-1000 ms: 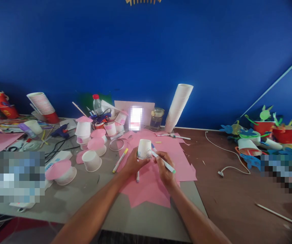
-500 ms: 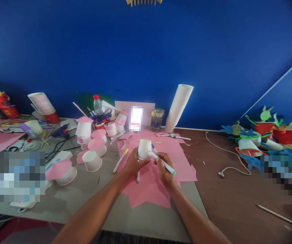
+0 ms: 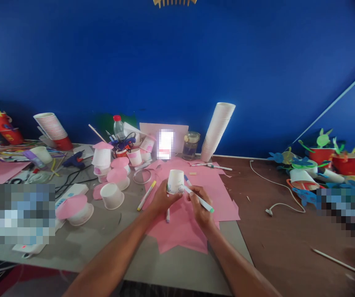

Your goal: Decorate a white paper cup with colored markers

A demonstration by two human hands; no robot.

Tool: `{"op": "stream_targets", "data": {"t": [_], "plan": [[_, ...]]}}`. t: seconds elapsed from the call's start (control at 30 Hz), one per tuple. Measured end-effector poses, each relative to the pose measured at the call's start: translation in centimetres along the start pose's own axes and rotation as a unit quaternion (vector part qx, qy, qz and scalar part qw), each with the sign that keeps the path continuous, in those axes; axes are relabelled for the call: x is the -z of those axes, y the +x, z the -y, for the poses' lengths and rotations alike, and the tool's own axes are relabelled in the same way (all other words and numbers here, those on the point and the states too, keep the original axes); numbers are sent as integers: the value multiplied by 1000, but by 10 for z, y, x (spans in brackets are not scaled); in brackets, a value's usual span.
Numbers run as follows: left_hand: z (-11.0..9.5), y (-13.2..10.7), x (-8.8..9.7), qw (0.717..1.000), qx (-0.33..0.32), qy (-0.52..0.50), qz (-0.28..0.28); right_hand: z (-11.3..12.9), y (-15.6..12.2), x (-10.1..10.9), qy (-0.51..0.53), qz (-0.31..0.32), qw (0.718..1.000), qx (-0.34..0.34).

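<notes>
at the far left of the frame, a sheet of pink paper [image 3: 1,172] lies on the grey bench [image 3: 177,268], and just right of it a blue hot glue gun [image 3: 74,159] sits above black cords [image 3: 72,180], which could snag a passing arm and drag the gun over. left of centre, a white paper cup topped with a pink cone [image 3: 102,156] stands among other cups, and a bare upturned paper cup [image 3: 112,196] sits near the front of them; a careless elbow could knock these over. at centre, the person's left hand [image 3: 163,198] holds a small marked paper cup [image 3: 175,182] above a pink paper sheet [image 3: 180,233], its fingers wrapped around the cup. the right hand [image 3: 199,204] has its fingers clenched on a white marker with a green end [image 3: 200,199], its tip at the cup. too much pressure could dent the thin wall, and a slip could streak it. to the upper right, a tall leaning stack of white cups [image 3: 216,132] could topple if bumped.
</notes>
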State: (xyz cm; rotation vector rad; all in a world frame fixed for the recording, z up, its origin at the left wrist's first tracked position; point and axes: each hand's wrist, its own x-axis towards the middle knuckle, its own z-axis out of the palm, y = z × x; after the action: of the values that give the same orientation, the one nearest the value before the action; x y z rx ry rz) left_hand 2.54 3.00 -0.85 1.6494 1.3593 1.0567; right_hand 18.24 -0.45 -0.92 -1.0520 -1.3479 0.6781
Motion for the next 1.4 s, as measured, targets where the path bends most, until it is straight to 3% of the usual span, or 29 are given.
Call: {"op": "stream_targets", "data": {"t": [0.67, 1.4], "plan": [[4, 2, -2, 1000, -18, -6, -11, -1, 1, 1, -7, -2, 1000, 1], [1, 0, -1, 1000, 3, -25, -1, 4, -1, 3, -7, -7, 1000, -2]]}}
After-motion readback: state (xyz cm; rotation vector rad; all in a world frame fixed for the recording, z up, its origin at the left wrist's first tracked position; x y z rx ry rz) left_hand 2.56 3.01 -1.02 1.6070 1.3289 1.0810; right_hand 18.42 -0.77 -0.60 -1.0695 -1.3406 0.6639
